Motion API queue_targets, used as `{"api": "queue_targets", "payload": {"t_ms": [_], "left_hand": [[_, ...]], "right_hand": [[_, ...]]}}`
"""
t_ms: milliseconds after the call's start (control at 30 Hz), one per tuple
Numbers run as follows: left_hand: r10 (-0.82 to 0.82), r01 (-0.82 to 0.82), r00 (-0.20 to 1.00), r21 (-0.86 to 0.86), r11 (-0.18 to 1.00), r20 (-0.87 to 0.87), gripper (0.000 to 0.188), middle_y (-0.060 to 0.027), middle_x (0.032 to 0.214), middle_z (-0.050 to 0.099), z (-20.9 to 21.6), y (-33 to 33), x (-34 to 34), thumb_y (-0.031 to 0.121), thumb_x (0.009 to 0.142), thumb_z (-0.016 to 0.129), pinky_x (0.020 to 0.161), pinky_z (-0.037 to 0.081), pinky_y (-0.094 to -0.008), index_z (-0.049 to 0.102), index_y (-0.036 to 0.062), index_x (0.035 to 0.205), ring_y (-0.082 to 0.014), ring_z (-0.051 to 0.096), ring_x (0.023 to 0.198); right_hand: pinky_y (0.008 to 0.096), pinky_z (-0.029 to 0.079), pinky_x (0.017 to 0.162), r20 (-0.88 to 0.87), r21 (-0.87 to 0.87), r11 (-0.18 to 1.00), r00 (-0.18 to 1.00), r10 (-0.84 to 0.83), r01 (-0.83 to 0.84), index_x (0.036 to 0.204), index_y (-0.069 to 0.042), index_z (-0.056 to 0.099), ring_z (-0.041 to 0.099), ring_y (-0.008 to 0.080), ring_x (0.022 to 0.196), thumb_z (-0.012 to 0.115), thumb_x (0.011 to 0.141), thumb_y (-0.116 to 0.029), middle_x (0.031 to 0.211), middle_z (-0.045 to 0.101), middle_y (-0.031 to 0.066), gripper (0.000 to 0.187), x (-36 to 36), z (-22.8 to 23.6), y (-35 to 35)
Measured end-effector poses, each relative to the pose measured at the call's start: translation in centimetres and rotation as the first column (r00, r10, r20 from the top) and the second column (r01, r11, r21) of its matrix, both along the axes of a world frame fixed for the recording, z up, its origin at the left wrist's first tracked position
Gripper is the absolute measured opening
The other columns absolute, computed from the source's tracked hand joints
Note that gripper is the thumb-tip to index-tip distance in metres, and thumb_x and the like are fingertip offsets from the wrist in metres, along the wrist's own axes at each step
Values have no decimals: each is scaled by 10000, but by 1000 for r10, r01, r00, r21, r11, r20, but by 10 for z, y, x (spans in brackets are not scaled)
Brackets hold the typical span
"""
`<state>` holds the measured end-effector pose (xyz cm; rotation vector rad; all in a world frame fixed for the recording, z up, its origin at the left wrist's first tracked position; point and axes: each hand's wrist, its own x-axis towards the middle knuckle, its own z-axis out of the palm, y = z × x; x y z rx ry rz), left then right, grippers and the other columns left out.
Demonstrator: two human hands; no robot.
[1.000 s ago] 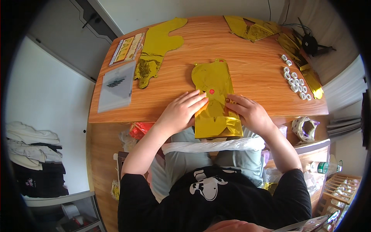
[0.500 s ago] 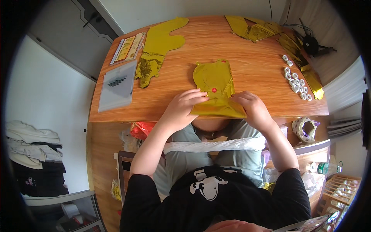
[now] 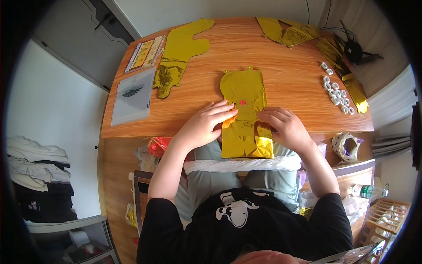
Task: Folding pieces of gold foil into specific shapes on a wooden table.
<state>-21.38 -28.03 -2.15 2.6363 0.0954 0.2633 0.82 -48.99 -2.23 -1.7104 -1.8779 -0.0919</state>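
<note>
- Clothes pile (image 3: 39,176): left of the wood-grain tabletop (image 3: 290,83).
- Left hand (image 3: 204,125): contacts gold foil (image 3: 241,88), left side; grip cannot be determined.
- Gold foil: middle of tabletop's front edge, overhanging.
- Right hand (image 3: 288,127): contacts gold foil, right side; grip likewise undeterminable.
- White rings (image 3: 337,93): tabletop's right side.
- Wooden rack (image 3: 389,213): right of tabletop.

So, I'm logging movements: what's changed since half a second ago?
The near end of the gold foil sheet, then over the brown wooden table, now extends past its edge toward the person. The left hand and right hand still touch its sides; small white rings stayed put.
</note>
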Motion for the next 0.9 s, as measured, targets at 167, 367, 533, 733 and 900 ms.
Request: {"api": "queue_targets", "payload": {"t_ms": [167,367,533,733,900], "left_hand": [[-30,31,1000,151,988,-8,603,-108,1523,514,0,-2,-3,-1,840,681,1214,359,-466,602,153,1418,-308,436,1450],[-18,14,998,68,998,56,502,-113,1477,549,-4,-2,0,34,857,692,1181,389,-453,644,127,1348,-327,461,1420],[206,-209,978,-330,921,-45,329,-187,1129,699,7,-7,8,257,1016,628,962,483,-389,707,-57,960,-377,626,1123],[383,-245,900,-485,839,209,330,-120,1003,698,-7,-8,11,228,947,740,844,527,-363,678,-15,1162,-274,671,912],[483,-298,834,-518,802,269,645,-45,920,674,-20,-12,17,69,919,757,792,516,-277,466,67,1495,-120,624,841]], "right_hand": [[386,559,937,191,54,997,981,41,-52,1142,-95,743,677,270,1124,733,803,-103,1125,736,80,339,-1,0,-2],[394,553,913,42,20,1000,999,-5,4,1139,-81,742,679,295,1077,715,833,-115,1099,732,126,309,5,-6,-1],[370,531,747,-266,-176,966,935,-233,191,1192,-24,698,674,289,816,713,915,-109,939,709,169,290,0,1,9],[286,461,611,-547,-205,936,759,-352,286,1467,-12,471,532,149,588,731,935,-129,649,601,84,603,-12,13,23],[292,480,634,-534,-269,905,731,-425,330,1587,-57,338,542,145,593,736,932,-138,665,628,93,770,-13,16,26]]}}
